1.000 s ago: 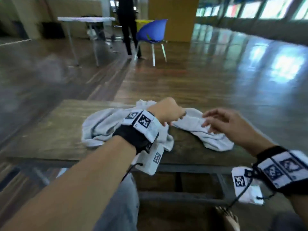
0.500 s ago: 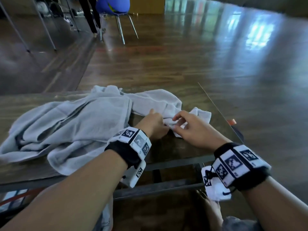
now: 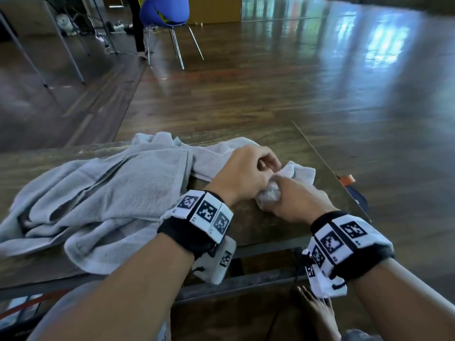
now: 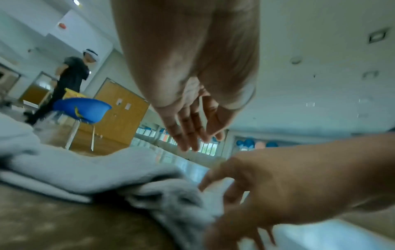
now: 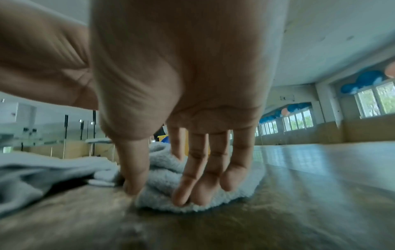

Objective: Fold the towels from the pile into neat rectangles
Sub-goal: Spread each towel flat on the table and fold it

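A heap of light grey towels [image 3: 110,193] lies rumpled on the wooden table [image 3: 266,230], with one end [image 3: 301,172] trailing to the right. My right hand [image 3: 283,193] pinches a bunched bit of that end between thumb and fingers [image 5: 192,177], low on the tabletop. My left hand [image 3: 267,166] hovers just above and behind it. In the left wrist view its fingers [image 4: 190,133] hang nearly straight over the towel [image 4: 85,172] and hold nothing. The right hand [image 4: 278,182] shows there at lower right, on the cloth.
The table's right edge [image 3: 327,168] runs close by my right hand, with an orange-tipped object [image 3: 346,179] just beyond it. A blue chair [image 3: 163,11], a standing person's legs [image 3: 138,25] and another table's legs [image 3: 66,50] are across the floor. A bare foot [image 3: 317,313] is under the table.
Both hands have come together at the towel's right end. The right hand has closed on a bunch of it and drawn it nearer. The left hand's fingers have lifted off the cloth.
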Motion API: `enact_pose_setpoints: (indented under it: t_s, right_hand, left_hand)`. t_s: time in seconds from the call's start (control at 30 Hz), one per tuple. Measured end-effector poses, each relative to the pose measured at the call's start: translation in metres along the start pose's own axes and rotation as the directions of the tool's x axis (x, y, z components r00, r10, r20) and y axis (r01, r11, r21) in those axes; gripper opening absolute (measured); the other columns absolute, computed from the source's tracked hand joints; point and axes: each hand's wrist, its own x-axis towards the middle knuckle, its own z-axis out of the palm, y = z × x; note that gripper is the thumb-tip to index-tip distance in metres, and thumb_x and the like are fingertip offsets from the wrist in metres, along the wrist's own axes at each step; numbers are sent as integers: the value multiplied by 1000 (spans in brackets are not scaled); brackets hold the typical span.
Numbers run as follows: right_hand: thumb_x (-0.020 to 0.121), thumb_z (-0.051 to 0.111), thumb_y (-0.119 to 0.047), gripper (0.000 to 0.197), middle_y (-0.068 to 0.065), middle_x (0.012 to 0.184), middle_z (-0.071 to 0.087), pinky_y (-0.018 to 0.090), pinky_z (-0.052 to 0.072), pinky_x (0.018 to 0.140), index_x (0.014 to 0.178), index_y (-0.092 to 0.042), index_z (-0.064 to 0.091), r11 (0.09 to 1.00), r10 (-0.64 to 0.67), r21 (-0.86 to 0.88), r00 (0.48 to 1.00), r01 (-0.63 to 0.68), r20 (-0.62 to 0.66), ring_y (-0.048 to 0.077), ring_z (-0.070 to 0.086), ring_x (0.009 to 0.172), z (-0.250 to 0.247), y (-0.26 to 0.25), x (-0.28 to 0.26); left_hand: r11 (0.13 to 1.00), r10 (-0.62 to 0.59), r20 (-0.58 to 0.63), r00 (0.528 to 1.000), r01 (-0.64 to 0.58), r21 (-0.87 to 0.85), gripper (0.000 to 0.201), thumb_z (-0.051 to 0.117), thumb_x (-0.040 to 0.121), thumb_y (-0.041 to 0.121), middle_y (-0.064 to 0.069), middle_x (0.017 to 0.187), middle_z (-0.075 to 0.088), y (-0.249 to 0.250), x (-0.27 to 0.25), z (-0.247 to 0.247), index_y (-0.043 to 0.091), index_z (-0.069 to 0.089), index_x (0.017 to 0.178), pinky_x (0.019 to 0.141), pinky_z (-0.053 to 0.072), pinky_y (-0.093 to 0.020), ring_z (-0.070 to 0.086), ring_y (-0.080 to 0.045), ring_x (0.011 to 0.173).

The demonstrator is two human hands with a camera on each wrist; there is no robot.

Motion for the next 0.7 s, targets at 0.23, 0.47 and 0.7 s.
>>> enact_pose_setpoints:
  t_s: [0.23, 0.47, 0.7]
  right_hand:
    - [89, 54, -23, 13, 1, 97, 66, 39, 53, 75, 100, -28, 53, 968, -17, 246, 993, 45, -115, 25, 64, 81, -16, 8, -1]
    - [95, 42, -19, 6, 17, 67, 73, 37, 59, 48, 97, -23, 46, 295, 273, 817, 776, 495, -569, 33, 73, 57, -68, 9, 0]
    - [99, 61, -18, 16, 12, 110, 68, 43, 57, 89, 110, -23, 50, 686, -84, 658, 932, 312, -354, 25, 69, 102, -46, 28, 13]
  left_hand:
    - [827, -400, 204, 893, 256, 501, 58, 60, 83, 11, -6, 136, 46, -54, -10, -3, 21, 40, 137, 101, 42, -46, 43, -31, 125]
    - [678, -404, -67, 912, 348, 648, 19, 56, 84, 30, -7, 94, 54, -54, -13, -24, 18, 70, 91, 95, 41, -49, 54, -31, 104]
    - [840, -504, -166, 848, 526, 137, 35, 48, 97, 28, -12, 82, 64, -46, 1, -37, 5, 64, 75, 65, 37, -29, 58, -31, 82]
